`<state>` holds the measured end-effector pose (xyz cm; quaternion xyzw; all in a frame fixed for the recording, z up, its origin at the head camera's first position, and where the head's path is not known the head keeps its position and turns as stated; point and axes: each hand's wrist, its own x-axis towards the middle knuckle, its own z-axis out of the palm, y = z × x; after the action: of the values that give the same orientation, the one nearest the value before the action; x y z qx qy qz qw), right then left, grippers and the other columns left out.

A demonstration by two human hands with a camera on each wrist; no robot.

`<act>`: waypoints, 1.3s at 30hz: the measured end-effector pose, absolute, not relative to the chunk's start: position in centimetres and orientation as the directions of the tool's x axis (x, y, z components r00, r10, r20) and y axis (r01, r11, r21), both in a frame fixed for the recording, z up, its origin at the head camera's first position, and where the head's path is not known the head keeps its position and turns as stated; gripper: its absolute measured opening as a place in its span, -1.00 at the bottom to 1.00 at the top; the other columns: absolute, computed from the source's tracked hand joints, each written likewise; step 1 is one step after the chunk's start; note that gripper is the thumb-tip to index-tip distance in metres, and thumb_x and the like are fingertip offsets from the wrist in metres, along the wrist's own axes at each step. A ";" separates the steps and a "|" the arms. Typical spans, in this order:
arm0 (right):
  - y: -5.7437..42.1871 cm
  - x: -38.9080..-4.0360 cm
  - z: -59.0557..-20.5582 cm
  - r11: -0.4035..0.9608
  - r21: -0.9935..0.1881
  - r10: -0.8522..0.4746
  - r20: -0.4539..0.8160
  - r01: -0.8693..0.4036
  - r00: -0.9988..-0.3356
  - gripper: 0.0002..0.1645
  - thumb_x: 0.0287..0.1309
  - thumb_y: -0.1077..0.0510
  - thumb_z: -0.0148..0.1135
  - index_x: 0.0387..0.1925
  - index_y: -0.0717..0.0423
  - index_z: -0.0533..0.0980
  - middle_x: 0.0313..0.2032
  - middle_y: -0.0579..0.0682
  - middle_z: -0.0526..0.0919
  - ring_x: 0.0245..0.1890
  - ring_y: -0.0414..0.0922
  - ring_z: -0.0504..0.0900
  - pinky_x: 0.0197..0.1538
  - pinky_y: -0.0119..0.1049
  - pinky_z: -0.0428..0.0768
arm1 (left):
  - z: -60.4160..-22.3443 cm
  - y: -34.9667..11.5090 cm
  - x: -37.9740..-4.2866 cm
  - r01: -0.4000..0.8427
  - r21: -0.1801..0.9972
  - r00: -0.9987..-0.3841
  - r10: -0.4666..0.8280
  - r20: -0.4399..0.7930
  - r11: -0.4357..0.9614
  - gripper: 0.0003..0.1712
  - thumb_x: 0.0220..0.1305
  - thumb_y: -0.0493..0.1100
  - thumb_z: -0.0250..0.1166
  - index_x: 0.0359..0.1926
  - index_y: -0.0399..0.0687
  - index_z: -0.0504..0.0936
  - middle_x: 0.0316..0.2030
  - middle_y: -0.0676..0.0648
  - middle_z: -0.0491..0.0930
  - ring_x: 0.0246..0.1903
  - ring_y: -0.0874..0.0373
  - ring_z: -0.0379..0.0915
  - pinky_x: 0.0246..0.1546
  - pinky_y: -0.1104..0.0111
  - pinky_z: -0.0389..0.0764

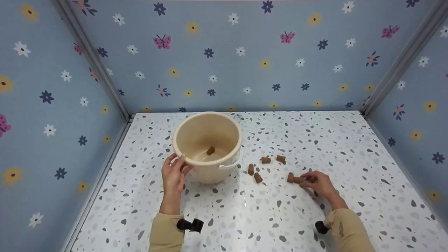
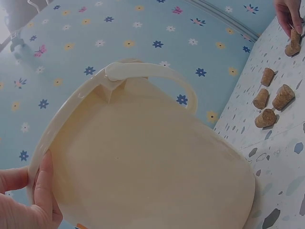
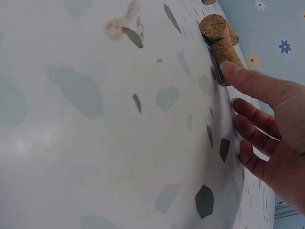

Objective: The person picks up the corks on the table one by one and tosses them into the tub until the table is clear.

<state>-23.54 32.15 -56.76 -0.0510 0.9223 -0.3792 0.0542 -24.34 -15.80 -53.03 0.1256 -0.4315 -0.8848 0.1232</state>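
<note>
A cream plastic bucket stands upright with one cork inside on its bottom. My left hand grips its near left rim, and the left wrist view shows fingers on the outer side under the lip. To the right, my right hand is low over the table, thumb and forefinger pinching a cork. That cork lies end-on against another cork. The other fingers of this hand are loosely bent and close to the tabletop. The forefinger is mostly hidden in the right wrist view.
Between the bucket and my right hand lie several loose corks, among them a cork near the bucket and a cork farther back. The bucket's white handle hangs on its right side. Flowered walls enclose the speckled table.
</note>
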 end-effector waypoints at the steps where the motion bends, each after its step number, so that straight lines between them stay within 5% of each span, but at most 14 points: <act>1: 32.2 -23.5 -56.7 0.705 -0.708 -0.135 -0.061 -0.053 -0.989 -0.64 -0.08 0.10 0.33 -0.19 0.14 0.55 -0.32 0.02 0.51 -0.35 -0.11 0.43 -0.37 -0.28 0.44 | -51.0 -15.3 -23.3 0.080 0.809 -0.932 -0.332 -0.146 -0.582 -0.59 0.16 -0.32 0.18 0.03 -0.23 0.28 -0.36 -0.10 0.49 -0.43 0.13 0.49 -0.33 0.30 0.62; 7: 32.1 -23.3 -56.4 0.692 -0.719 -0.134 -0.044 -0.061 -0.990 -0.62 -0.08 0.07 0.33 -0.17 0.13 0.54 -0.29 0.05 0.51 -0.31 -0.07 0.44 -0.35 -0.27 0.45 | -46.3 -14.1 -20.9 0.016 0.804 -0.915 -0.333 -0.228 -0.595 -0.68 0.20 -0.38 0.10 -0.03 -0.23 0.27 -0.41 -0.06 0.49 -0.47 0.17 0.48 -0.36 0.36 0.61; 22: 30.8 -24.1 -54.8 0.670 -0.731 -0.142 0.045 -0.130 -0.989 -0.63 -0.06 0.03 0.31 -0.19 0.11 0.55 -0.24 0.07 0.52 -0.26 -0.03 0.44 -0.31 -0.23 0.44 | -50.1 -14.8 -22.3 0.156 0.797 -0.937 -0.342 -0.067 -0.584 -0.61 0.07 -0.32 0.26 -0.08 -0.27 0.33 -0.37 -0.19 0.49 -0.45 0.09 0.50 -0.41 0.32 0.62; 32: 28.4 -25.4 -53.3 0.665 -0.731 -0.092 0.118 -0.149 -0.989 -0.65 -0.06 0.09 0.32 -0.20 0.16 0.55 -0.29 0.09 0.53 -0.30 -0.02 0.46 -0.31 -0.23 0.45 | -46.8 -14.1 -21.2 0.068 0.796 -0.923 -0.340 -0.178 -0.602 -0.71 0.19 -0.42 0.09 -0.07 -0.30 0.25 -0.47 -0.06 0.51 -0.53 0.18 0.48 -0.45 0.38 0.62; 39: 26.3 -26.5 -52.4 0.661 -0.730 -0.063 0.175 -0.172 -0.983 -0.67 -0.07 0.10 0.33 -0.23 0.17 0.56 -0.33 0.09 0.54 -0.34 -0.04 0.48 -0.35 -0.29 0.46 | -48.0 -14.3 -21.4 0.132 0.788 -0.931 -0.347 -0.109 -0.601 -0.67 0.12 -0.38 0.19 -0.09 -0.29 0.31 -0.43 -0.12 0.48 -0.50 0.14 0.48 -0.42 0.35 0.62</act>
<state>-26.55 26.30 -52.37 -0.0648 0.9089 -0.4064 -0.0672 -21.45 -14.28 -48.02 0.1266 -0.4255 -0.8858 0.1351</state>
